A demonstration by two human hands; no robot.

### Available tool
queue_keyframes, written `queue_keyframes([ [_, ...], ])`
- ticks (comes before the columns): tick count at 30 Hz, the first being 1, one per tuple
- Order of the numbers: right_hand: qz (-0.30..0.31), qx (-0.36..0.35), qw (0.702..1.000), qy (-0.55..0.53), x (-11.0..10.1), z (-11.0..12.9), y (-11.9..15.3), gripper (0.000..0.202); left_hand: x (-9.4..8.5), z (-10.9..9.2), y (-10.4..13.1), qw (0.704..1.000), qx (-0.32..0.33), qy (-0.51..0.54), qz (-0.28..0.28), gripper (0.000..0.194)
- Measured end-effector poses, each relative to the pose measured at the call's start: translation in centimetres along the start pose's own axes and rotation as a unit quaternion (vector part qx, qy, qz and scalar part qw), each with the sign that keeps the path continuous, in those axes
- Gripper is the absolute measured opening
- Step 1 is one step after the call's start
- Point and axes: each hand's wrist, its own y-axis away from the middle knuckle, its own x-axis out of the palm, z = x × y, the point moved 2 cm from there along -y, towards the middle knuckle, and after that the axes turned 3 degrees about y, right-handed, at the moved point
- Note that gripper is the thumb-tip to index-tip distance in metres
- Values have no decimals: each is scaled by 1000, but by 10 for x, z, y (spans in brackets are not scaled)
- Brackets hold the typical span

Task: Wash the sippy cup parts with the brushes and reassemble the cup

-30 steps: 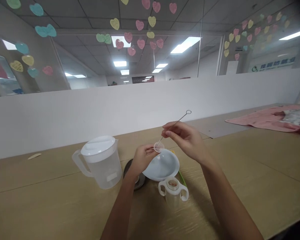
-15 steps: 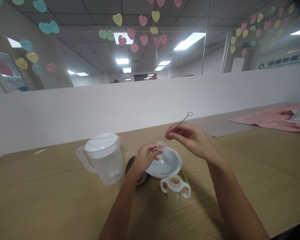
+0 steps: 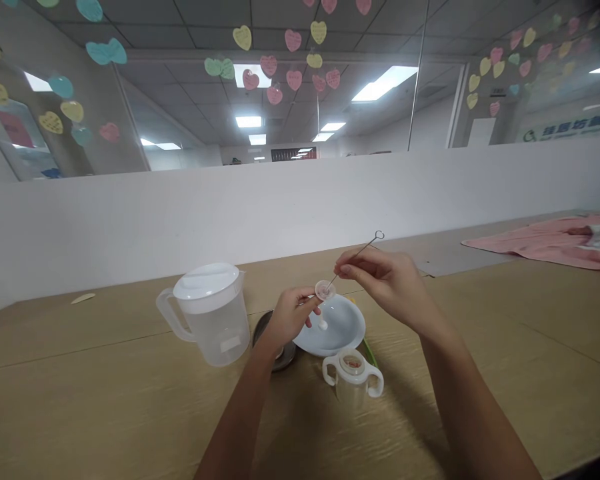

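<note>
Over the white bowl [image 3: 347,327], my left hand [image 3: 293,317] pinches a small translucent bottle nipple [image 3: 325,289] by its round rim, open side up. My right hand [image 3: 380,277] pinches the shaft of a thin wire brush [image 3: 367,245]. Its looped end sticks up past my fingers, and its lower end goes into the nipple, where I cannot see the tip. Below the nipple a small white piece [image 3: 323,325] shows against the bowl. In front of the bowl stands a baby bottle [image 3: 353,380] with two white handles and no cap.
Left of the bowl is a lidded clear plastic pitcher [image 3: 215,323]. A dark round dish [image 3: 285,360] sits partly behind my left forearm. Something green [image 3: 370,353] lies at the bowl's right. A pink cloth [image 3: 540,241] is at the far right, a flat beige piece [image 3: 83,299] at the far left.
The wire's looped end has dipped and turned slightly. The whole view has shifted a little; both hands keep their grips over the bowl.
</note>
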Motion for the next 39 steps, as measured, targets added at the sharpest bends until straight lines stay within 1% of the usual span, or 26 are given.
queue_keyframes([
  [2, -8, -7, 1000, 19, 0, 2, 1, 13, -1, 0, 0, 1000, 2, 5, -7, 34],
  [4, 12, -16, 1000, 24, 0, 3, 2, 13, -1, 0, 0, 1000, 5, 15, -11, 33],
  [6, 15, -27, 999, 32, -1, 5, 3, 13, -1, -2, 1, 1000, 8, 24, -9, 32],
  [11, -53, -51, 993, 95, -2, 11, 4, 13, 0, -9, 3, 999, 26, 25, -7, 31],
  [20, -92, -87, 986, 104, 1, 17, 6, 13, -4, -16, 7, 999, 27, 28, -12, 34],
  [22, -85, -94, 986, 104, 2, 17, 7, 13, -5, -19, 8, 999, 27, 30, -19, 35],
  [24, -59, -90, 989, 103, 7, 15, 6, 12, -5, -21, 9, 999, 24, 31, -24, 35],
  [27, -4, -70, 994, 88, 21, 5, 2, 13, -5, -21, 10, 999, 5, 32, -36, 33],
  [29, 21, -59, 994, 86, 33, -3, -3, 13, -5, -19, 10, 998, -8, 43, -50, 32],
  [32, 30, -51, 995, 86, 43, -8, -6, 8, -4, -13, 7, 995, -9, 86, -49, 33],
  [33, 28, -49, 996, 76, 43, -7, -5, 9, -4, -10, 6, 994, -10, 97, -40, 34],
  [35, 6, -48, 998, 27, 39, -3, -2, 18, -3, -4, 3, 995, -15, 96, -23, 35],
  [37, -39, -56, 997, -30, 32, 3, 3, 31, -3, 1, 1, 996, -24, 82, -7, 33],
  [39, -79, -68, 994, -39, 27, 9, 7, 40, -3, 5, 1, 997, -27, 71, 3, 32],
])
